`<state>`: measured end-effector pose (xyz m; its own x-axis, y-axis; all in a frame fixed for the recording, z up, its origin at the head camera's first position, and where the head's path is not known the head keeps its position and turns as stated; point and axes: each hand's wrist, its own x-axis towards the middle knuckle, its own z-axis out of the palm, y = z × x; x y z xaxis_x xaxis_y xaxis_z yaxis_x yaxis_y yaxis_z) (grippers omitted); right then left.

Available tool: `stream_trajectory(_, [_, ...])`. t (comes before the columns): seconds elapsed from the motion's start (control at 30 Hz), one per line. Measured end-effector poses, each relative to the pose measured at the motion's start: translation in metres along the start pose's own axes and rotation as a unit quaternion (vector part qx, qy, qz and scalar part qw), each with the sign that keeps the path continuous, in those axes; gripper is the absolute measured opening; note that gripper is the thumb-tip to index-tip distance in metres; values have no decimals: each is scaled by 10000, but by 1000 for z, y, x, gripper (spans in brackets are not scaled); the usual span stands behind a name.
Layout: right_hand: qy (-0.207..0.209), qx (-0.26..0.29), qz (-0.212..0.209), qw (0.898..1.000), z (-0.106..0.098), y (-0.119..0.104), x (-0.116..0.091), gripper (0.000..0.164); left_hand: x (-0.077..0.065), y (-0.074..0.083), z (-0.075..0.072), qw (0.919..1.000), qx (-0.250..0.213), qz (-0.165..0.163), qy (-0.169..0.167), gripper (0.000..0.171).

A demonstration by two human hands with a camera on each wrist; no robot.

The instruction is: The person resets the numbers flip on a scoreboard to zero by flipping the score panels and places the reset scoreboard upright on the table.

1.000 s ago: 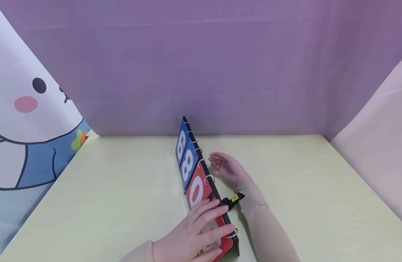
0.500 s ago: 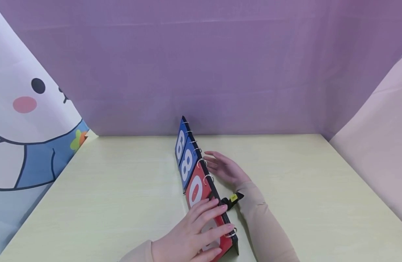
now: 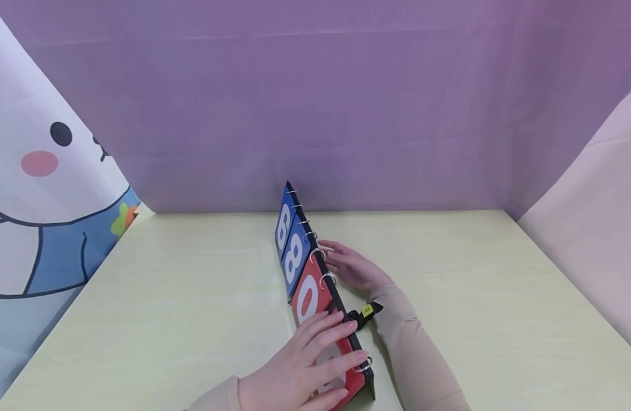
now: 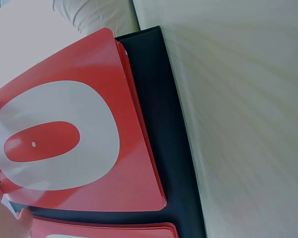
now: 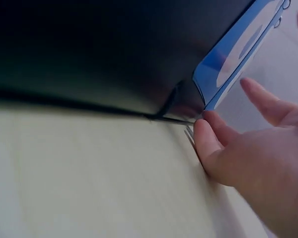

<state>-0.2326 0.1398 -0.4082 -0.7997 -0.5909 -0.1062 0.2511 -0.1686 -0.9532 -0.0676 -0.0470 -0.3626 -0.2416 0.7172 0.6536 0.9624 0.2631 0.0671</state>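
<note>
A tabletop flip scoreboard (image 3: 338,297) stands tent-like on the table, its black spine running away from me with metal rings along it. Blue cards reading 6 and 8 (image 3: 294,258) hang at the far end, red cards with 0 (image 3: 307,297) nearer. My left hand (image 3: 295,368) rests on the nearest red card, fingers spread up to the spine. In the left wrist view a red 0 card (image 4: 99,183) fills the left half. Behind the board, on its right side, is my right hand (image 3: 359,273); in the right wrist view its fingertips are right at a blue card's (image 5: 208,74) lower corner.
The pale table (image 3: 500,297) extends on both sides of the board. A purple cloth (image 3: 315,103) stands behind it, and a cartoon-printed cloth (image 3: 17,240) is at the left. A black strap with a yellow label (image 3: 367,310) is at my right wrist.
My right hand has moved slightly left toward the back of the scoreboard, so its fingertips now pass behind the ringed spine. My left hand and the board have stayed in place.
</note>
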Motion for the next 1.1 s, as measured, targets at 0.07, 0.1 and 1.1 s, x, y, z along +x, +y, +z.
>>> stream_trajectory(0.07, [-58, -577, 52, 9983, -1, 1, 1, 55, 0, 1, 0, 9999, -53, -65, -67, 47])
stream_trajectory(0.1, [-66, -831, 85, 9965, -2, 2, 1, 55, 0, 1, -1, 9999, -83, -102, -108, 47])
stream_trajectory(1.1, [356, -1622, 300, 9857, -7, 1, -3, 53, 1, 2, -4, 9987, -268, -292, -313, 48])
